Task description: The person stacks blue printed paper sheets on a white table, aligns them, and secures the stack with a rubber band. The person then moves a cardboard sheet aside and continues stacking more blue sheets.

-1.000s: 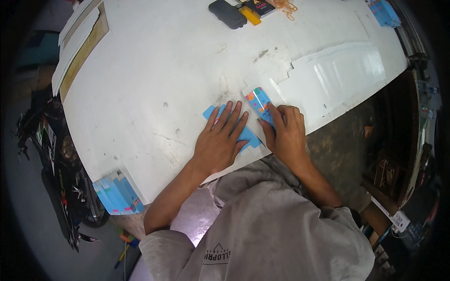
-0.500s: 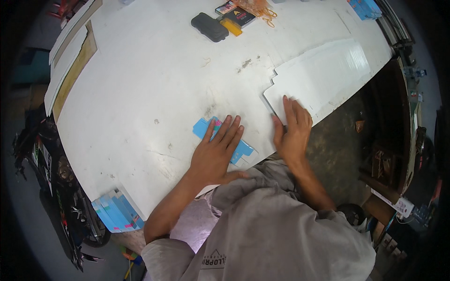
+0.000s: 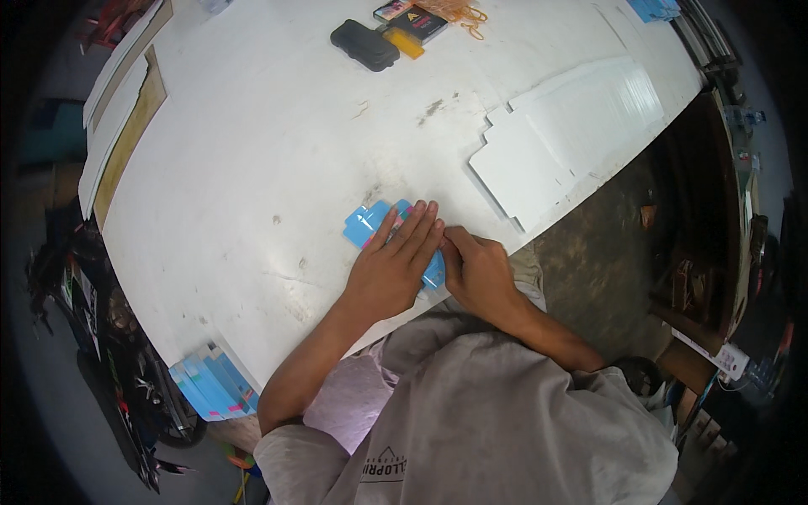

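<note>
A small blue carton blank (image 3: 365,224) with pink marks lies at the near edge of the white table. My left hand (image 3: 391,265) rests flat across it, fingers stretched out, covering its middle. Close against it, my right hand (image 3: 478,268) is bent, thumb and fingers pinched on the carton's right edge. The fingertips hide that part of the edge. To the right lies a stack of flat white die-cut blanks (image 3: 539,156), apart from both hands.
A black case (image 3: 364,45), a yellow item (image 3: 404,42) and small dark boxes (image 3: 421,23) lie at the far side. Blue folded cartons (image 3: 215,383) stand at the near left corner. More blue cartons (image 3: 655,8) sit at the far right. A motorcycle (image 3: 126,379) stands left of the table.
My right hand has left the white stack and come left to the blue carton's edge. My left hand stays flat on the carton, whose far end now shows more.
</note>
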Available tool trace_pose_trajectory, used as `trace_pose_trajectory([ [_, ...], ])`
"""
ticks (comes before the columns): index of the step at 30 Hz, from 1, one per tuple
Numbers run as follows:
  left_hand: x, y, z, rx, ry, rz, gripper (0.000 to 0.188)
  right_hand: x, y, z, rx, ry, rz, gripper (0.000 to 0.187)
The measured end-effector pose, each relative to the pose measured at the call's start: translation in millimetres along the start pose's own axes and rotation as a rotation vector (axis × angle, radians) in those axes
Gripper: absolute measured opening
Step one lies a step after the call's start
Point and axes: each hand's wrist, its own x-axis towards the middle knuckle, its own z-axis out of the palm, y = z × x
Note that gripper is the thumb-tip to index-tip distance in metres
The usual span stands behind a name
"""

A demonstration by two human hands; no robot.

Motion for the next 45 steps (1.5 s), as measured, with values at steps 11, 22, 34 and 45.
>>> trace_pose_trajectory([
  [11, 0.0, 0.2, 13.7, -0.24, 0.068, -0.08, 0.065, 13.9, 31.6, -17.3, -0.262, 0.214, -0.197, 0.039],
  [22, -8.1, 0.5, -10.8, -0.231, -0.048, -0.147, 0.061, 0.4, 19.0, -5.8, -0.255, 0.141, -0.172, 0.057],
  [34, -1.8, 11.7, -8.8, -0.06, -0.161, -0.203, 0.066, 13.4, -2.8, -4.7, -0.133, 0.076, -0.067, 0.037],
  [45, 10.3, -3.9, -13.8, -0.339, 0.012, -0.029, 0.067, 37.8, 44.9, -40.4, -0.474, 0.284, -0.122, 0.045],
])
